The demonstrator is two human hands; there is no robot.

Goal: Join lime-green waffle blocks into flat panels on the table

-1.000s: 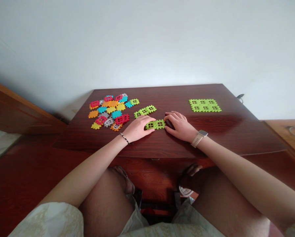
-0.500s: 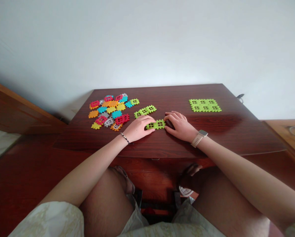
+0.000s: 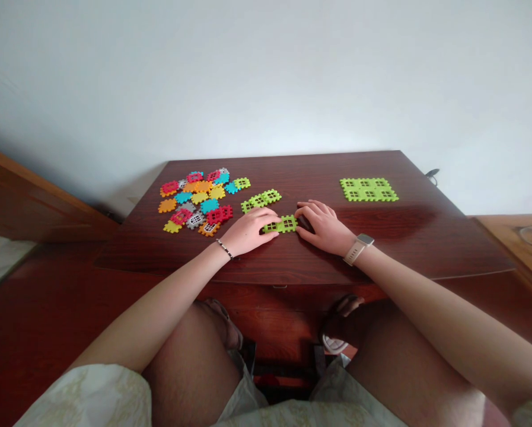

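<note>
Table: there's a glossy, dark red-brown wooden table (image 3: 372, 252) under everything, its polish throwing back the light.
Heap: on the left, a loose pile of plastic waffle tiles (image 3: 194, 204) in red, orange, teal, yellow and grey.
Panel: well off to the right, a flat joined panel of lime-green tiles (image 3: 369, 190).
Strip: and here's the action, a two-tile green strip (image 3: 280, 224) flat on the table between the hands, near a three-tile green strip (image 3: 261, 200). It looks light and stiff; its notched ends look like the place to hold.
Left hand (image 3: 248, 232): fingers curved, tips at the strip's left end, not clenched.
Right hand (image 3: 323, 228): fingers curved, against the right end. Gripping or just touching? Can't tell.
</note>
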